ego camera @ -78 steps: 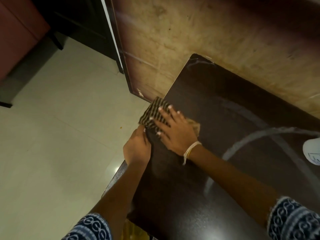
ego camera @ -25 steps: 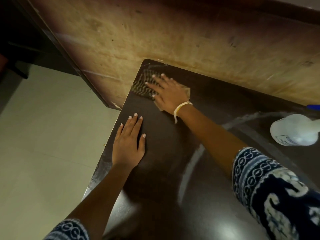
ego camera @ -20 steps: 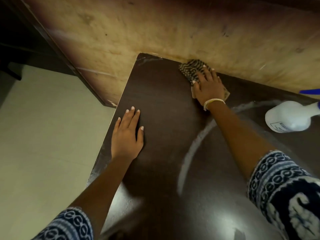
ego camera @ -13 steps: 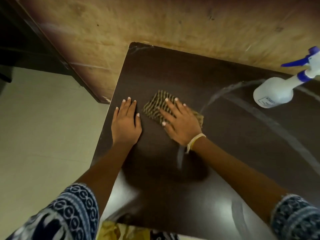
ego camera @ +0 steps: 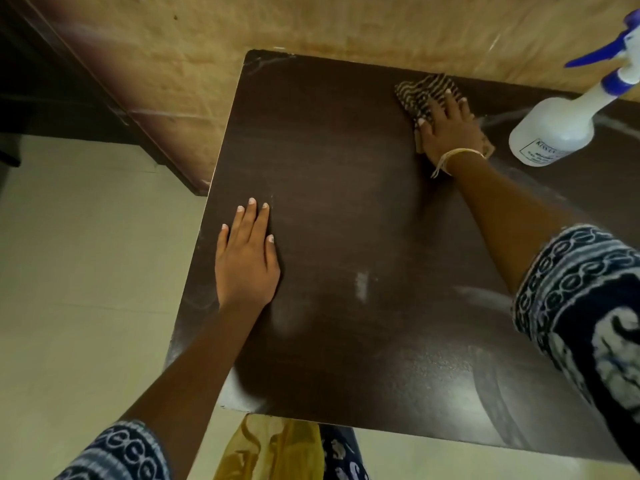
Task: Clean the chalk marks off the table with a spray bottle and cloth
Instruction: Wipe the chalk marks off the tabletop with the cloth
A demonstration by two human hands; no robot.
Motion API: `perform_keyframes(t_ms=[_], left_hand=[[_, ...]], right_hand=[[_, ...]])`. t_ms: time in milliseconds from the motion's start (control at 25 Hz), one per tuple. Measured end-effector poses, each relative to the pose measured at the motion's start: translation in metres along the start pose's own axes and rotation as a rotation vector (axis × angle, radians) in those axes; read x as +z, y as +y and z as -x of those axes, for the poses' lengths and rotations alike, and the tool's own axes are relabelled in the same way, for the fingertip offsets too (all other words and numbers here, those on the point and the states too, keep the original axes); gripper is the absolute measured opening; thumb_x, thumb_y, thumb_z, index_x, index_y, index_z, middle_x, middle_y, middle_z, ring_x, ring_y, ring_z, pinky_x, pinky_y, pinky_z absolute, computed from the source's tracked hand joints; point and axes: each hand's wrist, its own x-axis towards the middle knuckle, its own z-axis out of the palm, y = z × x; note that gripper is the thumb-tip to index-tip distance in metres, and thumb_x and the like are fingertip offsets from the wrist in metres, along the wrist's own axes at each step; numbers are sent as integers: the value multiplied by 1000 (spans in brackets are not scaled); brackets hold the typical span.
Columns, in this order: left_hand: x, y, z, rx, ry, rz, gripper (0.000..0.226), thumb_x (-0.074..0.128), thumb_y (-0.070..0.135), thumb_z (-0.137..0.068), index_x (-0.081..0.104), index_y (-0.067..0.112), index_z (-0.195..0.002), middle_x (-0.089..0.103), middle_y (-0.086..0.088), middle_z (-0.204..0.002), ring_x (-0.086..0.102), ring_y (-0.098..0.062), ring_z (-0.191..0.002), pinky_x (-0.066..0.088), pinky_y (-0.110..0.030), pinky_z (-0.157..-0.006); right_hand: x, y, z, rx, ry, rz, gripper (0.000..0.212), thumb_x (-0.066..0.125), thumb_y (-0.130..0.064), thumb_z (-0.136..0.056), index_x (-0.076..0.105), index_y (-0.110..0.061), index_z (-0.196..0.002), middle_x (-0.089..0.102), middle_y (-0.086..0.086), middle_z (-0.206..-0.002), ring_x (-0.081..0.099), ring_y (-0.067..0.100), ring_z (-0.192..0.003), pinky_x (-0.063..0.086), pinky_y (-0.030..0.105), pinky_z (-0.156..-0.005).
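A dark brown table point(ego camera: 346, 202) fills the view. My right hand point(ego camera: 450, 129) presses flat on a striped brown cloth point(ego camera: 420, 93) near the table's far edge, by the wall. My left hand point(ego camera: 246, 254) lies flat with straight fingers on the table near its left edge. A white spray bottle point(ego camera: 554, 129) with a blue trigger stands just to the right of the cloth. Short chalk smears point(ego camera: 362, 285) show near the middle of the table, and fainter curved marks run by the bottle and under my right sleeve.
A tan wall point(ego camera: 346, 29) runs along the table's far edge. Pale floor tiles point(ego camera: 86, 271) lie to the left and below. A dark cabinet point(ego camera: 52, 81) stands at the upper left. Yellow fabric point(ego camera: 273, 445) shows under the table's near edge.
My right hand slid the cloth from beside my left hand to the far edge next to the bottle. The chalk arc it crossed is mostly gone. My left hand stayed flat.
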Motion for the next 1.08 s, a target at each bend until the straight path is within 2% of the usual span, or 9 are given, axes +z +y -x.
perform_keyframes(t_ms=[200,320,440,520,640,760,840,1000,1080], left_hand=[[-8,3,4,34,-6,32,52,27,29,-99,37,16,-148,30,-4,-157,22,-20,-147,20,-42,-120],[-9,2,34,48,11,137,49,31,26,-97,45,14,-142,36,-5,-155,25,-19,-146,21,-42,-120],[-8,-2,79,65,-15,90,52,30,29,-97,42,13,-145,32,-5,-156,23,-20,-147,21,-42,-120],[-8,-8,93,87,-41,42,55,25,34,-98,39,13,-147,30,-6,-157,22,-21,-147,20,-42,-119],[-13,-19,96,104,-62,7,59,20,38,-97,37,14,-148,29,-6,-157,23,-22,-147,20,-41,-119],[-14,-22,99,104,-54,23,56,23,37,-97,37,16,-148,31,-3,-157,23,-19,-147,19,-39,-120],[-15,-22,100,100,-49,47,55,25,36,-97,37,17,-148,31,-3,-157,22,-18,-147,18,-38,-120],[-13,-22,99,107,-18,102,49,34,28,-96,47,11,-140,36,-5,-154,27,-19,-146,21,-40,-119],[-12,-22,99,99,-14,109,48,38,26,-96,46,12,-141,37,-5,-154,28,-18,-145,23,-40,-119]], right_hand=[[28,-45,149,-473,28,122,57,26,-47,-95,32,-27,-148,23,10,-159,21,38,-144,26,55,-113],[58,-45,285,-772,-91,170,57,32,-46,-96,20,-36,-151,17,7,-160,15,33,-147,16,50,-116],[49,-17,278,-1001,-92,259,57,35,-46,-93,24,-39,-149,23,3,-159,21,31,-146,19,50,-114],[43,2,227,-704,32,214,56,33,-45,-92,30,-35,-148,28,5,-157,26,34,-144,26,54,-114],[28,22,180,22,96,-3,56,28,-44,-96,30,-27,-149,19,9,-160,14,35,-147,19,54,-117],[36,-28,198,195,117,-65,56,29,-46,-98,27,-27,-150,14,10,-161,9,36,-147,13,52,-119],[56,-74,233,-56,131,-5,55,31,-47,-97,31,-29,-149,20,9,-160,15,37,-146,19,53,-117],[70,-116,278,-882,-51,195,54,30,-47,-96,32,-32,-147,24,6,-159,22,33,-145,23,50,-115],[56,-99,227,-964,-15,266,55,25,-46,-94,28,-35,-148,24,3,-159,23,31,-145,25,50,-113]])
